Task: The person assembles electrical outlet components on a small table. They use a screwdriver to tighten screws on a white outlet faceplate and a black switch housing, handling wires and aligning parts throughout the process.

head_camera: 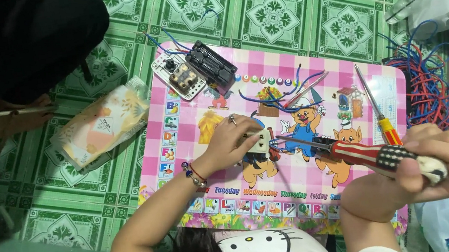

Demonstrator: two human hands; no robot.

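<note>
A person seated over a pink checked children's lap table (347, 75) printed with cartoon pigs presses the left hand (233, 142) down on a small cream-coloured plastic electrical socket module (258, 141) near the middle of the tabletop, fingers curled closed over its top and a ring and beaded bracelet showing. The right hand (421, 170) is wrapped tight around the red, white and black striped handle of a screwdriver (359, 153), whose metal shaft reaches left so that its tip meets the side of the socket module. A second screwdriver with a yellow and red handle (379, 111) lies loose on the table just beyond the right hand. At the table's far left corner rest a white switch plate (178, 76) and a black rectangular plastic component (212, 65), touching each other, with blue wires running from them. Short blue and red wire offcuts (276, 94) lie across the tabletop. A tangled bundle of red and blue wires (429, 83) sits on the green patterned floor tiles (273, 12) to the right, and a soft pack with a floral print (100, 127) lies to the left.
</note>
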